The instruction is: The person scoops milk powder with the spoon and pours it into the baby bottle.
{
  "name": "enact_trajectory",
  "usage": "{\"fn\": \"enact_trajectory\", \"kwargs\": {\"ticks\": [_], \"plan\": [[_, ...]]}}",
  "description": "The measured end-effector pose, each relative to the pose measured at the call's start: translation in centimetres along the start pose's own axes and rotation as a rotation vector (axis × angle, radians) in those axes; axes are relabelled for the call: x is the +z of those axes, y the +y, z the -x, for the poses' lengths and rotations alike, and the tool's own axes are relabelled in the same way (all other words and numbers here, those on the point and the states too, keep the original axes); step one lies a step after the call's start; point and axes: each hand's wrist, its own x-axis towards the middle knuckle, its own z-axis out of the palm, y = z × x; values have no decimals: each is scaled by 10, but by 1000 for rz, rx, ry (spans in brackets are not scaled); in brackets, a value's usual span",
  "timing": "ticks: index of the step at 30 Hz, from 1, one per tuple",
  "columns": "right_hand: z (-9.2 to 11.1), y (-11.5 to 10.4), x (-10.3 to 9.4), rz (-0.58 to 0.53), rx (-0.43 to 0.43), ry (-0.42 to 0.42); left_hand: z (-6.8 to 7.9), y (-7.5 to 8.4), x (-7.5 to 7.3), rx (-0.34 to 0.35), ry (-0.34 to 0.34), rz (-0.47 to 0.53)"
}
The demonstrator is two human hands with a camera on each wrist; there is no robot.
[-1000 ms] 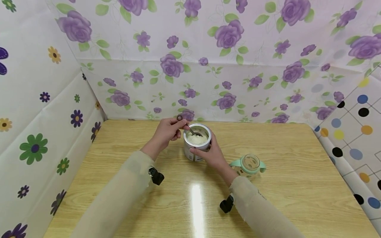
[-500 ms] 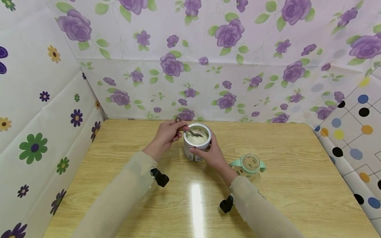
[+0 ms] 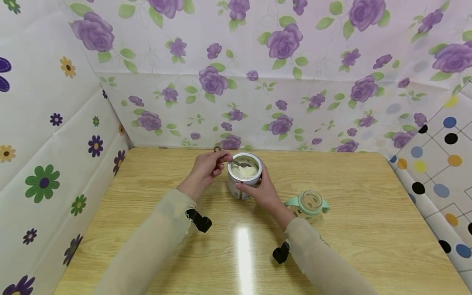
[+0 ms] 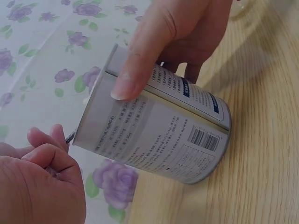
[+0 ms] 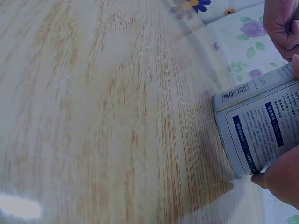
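Observation:
My left hand (image 3: pixel 207 167) pinches the handle of a dark metal spoon (image 3: pixel 241 164) with a ring at its end. The spoon's bowl sits in off-white powder (image 3: pixel 245 173) inside an open can (image 3: pixel 233 183) with a silver rim. My right hand (image 3: pixel 264 190) grips the can from the right side, thumb across its front. In the left wrist view the can (image 4: pixel 154 135) stands on the table, its printed label and barcode facing me, and the powder is hidden. The right wrist view shows the can's lower label (image 5: pixel 254 123).
A baby bottle (image 3: pixel 310 203) with mint green handles and a clear top stands to the right, by my right forearm. The wooden table (image 3: pixel 354 246) meets a flowered sheet (image 3: pixel 313 135) close behind the can. Patterned sheets also hang at both sides.
My left hand has shifted slightly left and down, and the spoon's ring end has dropped lower with it. The powder's surface looks different around the spoon. The right hand and can have stayed put.

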Motion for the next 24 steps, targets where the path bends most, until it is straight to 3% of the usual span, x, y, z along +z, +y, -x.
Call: {"fn": "enact_trajectory", "kwargs": {"ticks": [11, 24], "plan": [[0, -1, 0, -15, -8, -6, -2, -3, -4, -8, -21, 112], [1, -1, -1, -22, -19, -10, -6, -16, -12, 51, -23, 186]]}}
